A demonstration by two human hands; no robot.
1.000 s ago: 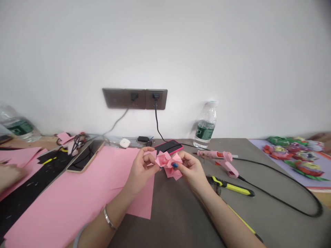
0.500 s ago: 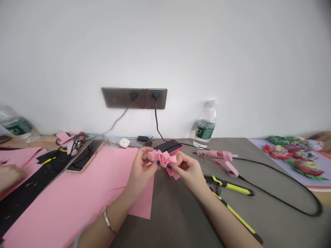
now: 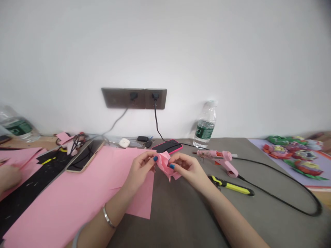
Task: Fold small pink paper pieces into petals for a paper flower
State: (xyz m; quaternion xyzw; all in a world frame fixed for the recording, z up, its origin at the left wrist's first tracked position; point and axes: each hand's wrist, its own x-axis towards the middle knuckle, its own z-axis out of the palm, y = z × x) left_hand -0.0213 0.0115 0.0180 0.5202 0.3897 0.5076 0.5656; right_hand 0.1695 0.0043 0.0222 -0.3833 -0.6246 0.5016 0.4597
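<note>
Both of my hands pinch a small folded pink paper piece [image 3: 165, 165] just above the grey table [image 3: 181, 213]. My left hand [image 3: 141, 170] grips its left side with thumb and fingers closed. My right hand [image 3: 187, 168] pinches its right side, thumb on top. A large pink paper sheet [image 3: 77, 196] lies flat under my left forearm. A silver bracelet [image 3: 108, 217] sits on my left wrist.
A pink glue gun [image 3: 219, 158] with a black cord [image 3: 289, 193] lies to the right, a yellow-handled tool [image 3: 232, 186] nearer. A red-cased phone [image 3: 168, 146], a gold phone [image 3: 84, 156], a water bottle [image 3: 205, 124] and wall sockets [image 3: 134, 98] stand behind. Paper flowers [image 3: 294, 155] far right. Another person's hand [image 3: 9, 177] at left.
My hands have drawn closer together and squeezed the pink paper piece into a tighter, narrower shape. The other person's hand at left shifted slightly.
</note>
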